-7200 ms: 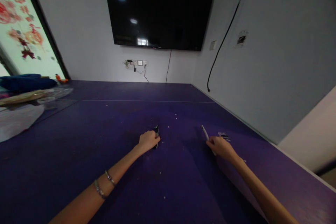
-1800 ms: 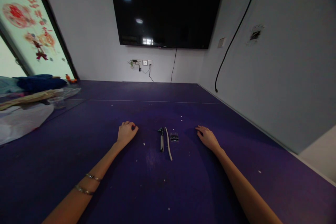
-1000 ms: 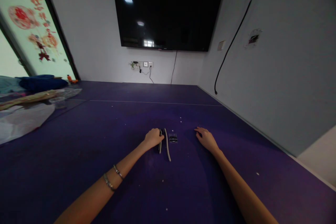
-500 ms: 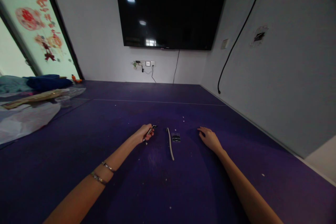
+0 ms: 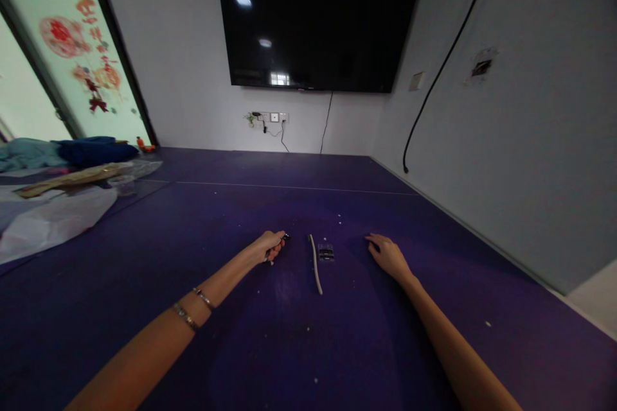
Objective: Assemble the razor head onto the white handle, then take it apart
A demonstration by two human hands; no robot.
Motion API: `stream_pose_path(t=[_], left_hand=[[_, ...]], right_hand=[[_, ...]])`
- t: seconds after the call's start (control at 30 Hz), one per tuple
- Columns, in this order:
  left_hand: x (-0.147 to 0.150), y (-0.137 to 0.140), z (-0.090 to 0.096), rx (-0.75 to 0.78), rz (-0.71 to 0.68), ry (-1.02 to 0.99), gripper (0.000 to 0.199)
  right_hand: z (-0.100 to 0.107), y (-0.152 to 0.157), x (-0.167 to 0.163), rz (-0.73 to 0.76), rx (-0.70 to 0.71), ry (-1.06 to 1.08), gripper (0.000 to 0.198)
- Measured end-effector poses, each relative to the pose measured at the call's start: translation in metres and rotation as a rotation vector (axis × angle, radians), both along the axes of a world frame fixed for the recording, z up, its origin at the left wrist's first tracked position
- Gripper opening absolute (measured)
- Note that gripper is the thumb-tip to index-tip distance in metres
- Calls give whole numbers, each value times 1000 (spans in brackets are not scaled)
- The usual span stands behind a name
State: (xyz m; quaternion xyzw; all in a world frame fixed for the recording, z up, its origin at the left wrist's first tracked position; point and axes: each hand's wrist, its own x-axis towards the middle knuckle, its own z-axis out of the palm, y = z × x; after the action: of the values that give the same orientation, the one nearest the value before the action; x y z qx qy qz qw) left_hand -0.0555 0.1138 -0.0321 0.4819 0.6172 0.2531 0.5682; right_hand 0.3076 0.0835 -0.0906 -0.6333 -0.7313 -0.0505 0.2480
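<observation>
My left hand (image 5: pixel 273 246) is wrapped round a small, slim tool (image 5: pixel 286 237). Its dark, shiny tip pokes out past the thumb and a pale end shows below the fist; the kind is too small to tell. To the right of that fist, a slightly curved off-white stick (image 5: pixel 315 266) with a small dark part at its far end lies on the purple surface. Beside the stick sits a small clear pack (image 5: pixel 326 252) with black pieces in it. My right hand (image 5: pixel 385 253) rests palm down, fingers loosely stretched and holding nothing, some way right of the pack.
The wide purple surface (image 5: pixel 241 347) carries scattered white specks. At the far left lie clear plastic sheeting (image 5: pixel 62 221), a long wooden-looking piece (image 5: pixel 72 181) and blue cloth (image 5: pixel 96 151). A black cable (image 5: pixel 441 70) hangs down the right wall, and a television (image 5: pixel 322 19) is mounted ahead.
My left fist has turned a little, so less of the tool shows. The view has shifted slightly; my right hand, the stick and the pack stay in place.
</observation>
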Motion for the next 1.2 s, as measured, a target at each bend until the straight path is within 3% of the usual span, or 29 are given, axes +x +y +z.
stream_pose_path(t=[0.3, 0.47, 0.6, 0.73, 0.97, 1.07, 1.2], left_hand=[[-1, 0, -5, 72, -13, -35, 40], [-1, -3, 0, 267, -48, -126, 41], [2, -10, 4, 536, -120, -160, 41], [8, -18, 4, 685, -173, -226, 40], [19, -37, 7, 680, -251, -272, 43], [22, -44, 9, 664, -301, -266, 44], [26, -49, 10, 652, -340, -270, 43]], right_hand=[[1, 0, 0, -1, -22, 27, 36], [1, -1, 2, 2, -21, 68, 36], [13, -2, -5, 4, 36, 125, 35], [44, -5, -42, 170, 120, 349, 32], [80, -16, -139, 520, -139, 996, 27], [87, -20, -159, 543, -246, 1174, 30], [91, -20, -167, 511, -286, 1226, 27]])
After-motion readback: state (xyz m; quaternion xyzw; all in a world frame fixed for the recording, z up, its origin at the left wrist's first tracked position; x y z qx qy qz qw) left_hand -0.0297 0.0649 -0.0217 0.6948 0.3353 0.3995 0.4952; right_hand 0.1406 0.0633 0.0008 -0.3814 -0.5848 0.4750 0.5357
